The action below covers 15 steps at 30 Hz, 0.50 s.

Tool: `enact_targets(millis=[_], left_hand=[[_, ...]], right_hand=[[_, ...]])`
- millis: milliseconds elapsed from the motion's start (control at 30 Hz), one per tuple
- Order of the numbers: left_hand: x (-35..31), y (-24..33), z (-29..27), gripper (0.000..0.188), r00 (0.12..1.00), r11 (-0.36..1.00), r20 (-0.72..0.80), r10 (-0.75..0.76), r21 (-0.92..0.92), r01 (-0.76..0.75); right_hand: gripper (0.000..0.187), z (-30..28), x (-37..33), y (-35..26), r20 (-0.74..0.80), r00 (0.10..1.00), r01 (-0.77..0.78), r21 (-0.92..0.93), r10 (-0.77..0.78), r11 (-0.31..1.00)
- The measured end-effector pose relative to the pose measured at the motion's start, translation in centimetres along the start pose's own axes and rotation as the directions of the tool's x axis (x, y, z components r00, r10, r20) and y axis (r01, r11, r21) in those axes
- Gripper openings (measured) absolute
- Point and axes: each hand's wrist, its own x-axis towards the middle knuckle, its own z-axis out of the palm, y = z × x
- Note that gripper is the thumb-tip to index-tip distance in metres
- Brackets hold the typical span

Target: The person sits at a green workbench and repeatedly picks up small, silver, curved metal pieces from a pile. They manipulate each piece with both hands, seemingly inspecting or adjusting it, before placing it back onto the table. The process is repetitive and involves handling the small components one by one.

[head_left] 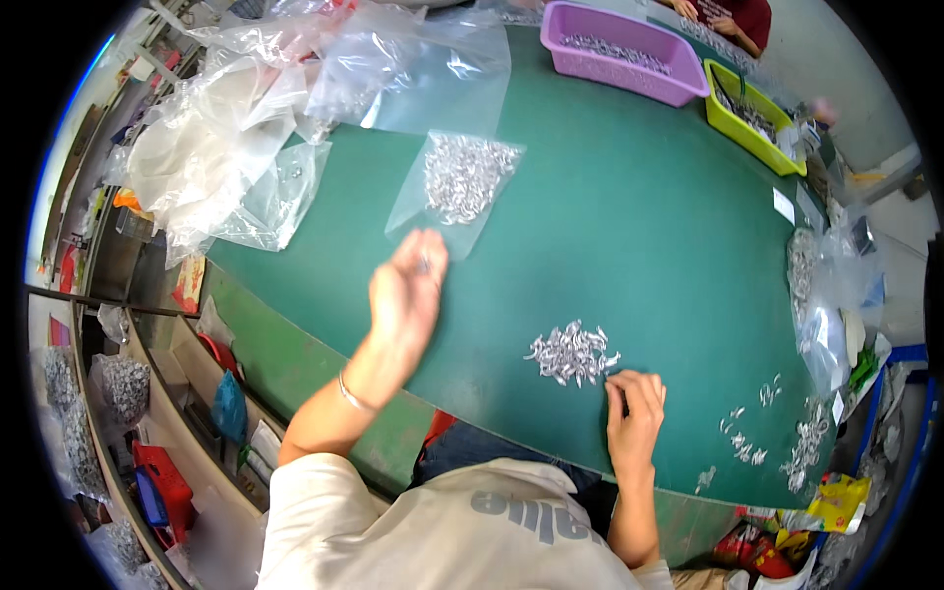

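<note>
Fingers curl in on my left hand (405, 290), at ten o'clock, around something small and silvery, too blurred to name. They overlap the near edge of a clear, flat plastic bag (409, 214) at twelve, which holds a heap of small, silvery, curved pieces (462, 179); I cannot tell whether they touch it. My right hand (637, 401), at four, is loosely bent, its fingertips beside a loose silvery pile (572, 354); I cannot tell if it grips any. Dark grey pieces fill a purple plastic basket (629, 87) at one and a yellow-green plastic basket (747, 146) at two.
</note>
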Motion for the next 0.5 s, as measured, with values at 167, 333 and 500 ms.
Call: enact_targets(millis=[167,333,500], left_hand=[[3.9,1.0,2.1,0.057,0.966,0.992,0.258,0.025,0.111,-0.055],[-3.8,-4.0,0.7,0.057,0.803,0.694,0.437,0.405,0.425,-0.581],[-12.1,-7.3,0.2,0.042,0.573,0.362,0.781,-0.248,0.623,-0.693]], right_hand=[[0.009,-0.7,-0.3,0.1,-0.071,0.959,-0.247,0.259,0.274,0.934],[0.011,-1.4,-1.4,1.0,0.016,0.84,-0.378,0.734,0.542,0.564],[0.012,-1.4,-2.2,-0.8,0.272,0.808,-0.358,0.931,0.523,0.068]])
